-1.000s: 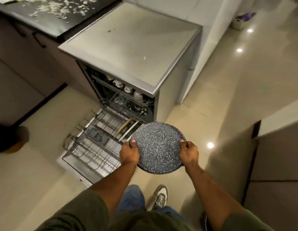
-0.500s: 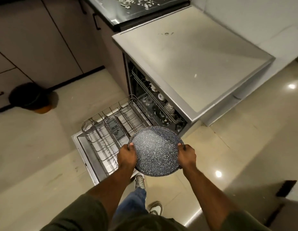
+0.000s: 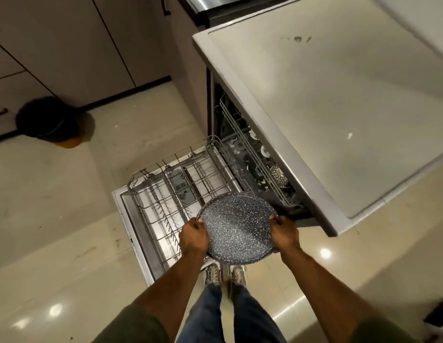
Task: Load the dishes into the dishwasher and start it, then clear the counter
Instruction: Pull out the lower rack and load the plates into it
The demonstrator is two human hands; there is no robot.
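I hold a round, dark speckled pan flat in front of me by its two side handles. My left hand grips its left edge and my right hand grips its right edge. The pan hangs over the near right corner of the pulled-out lower rack of the open dishwasher. That wire rack looks empty where I can see it. The upper rack, still inside the machine, carries cups and small bowls.
The dishwasher's open door lies flat on the tiled floor to my left. A dark round bin stands by the lower cabinets. The grey dishwasher top juts out at the right. My feet stand just beside the door.
The view has swung left and down and I have stepped closer, so the rack and door now sit nearer below me. The pan stays gripped in both hands, now over the rack's corner.
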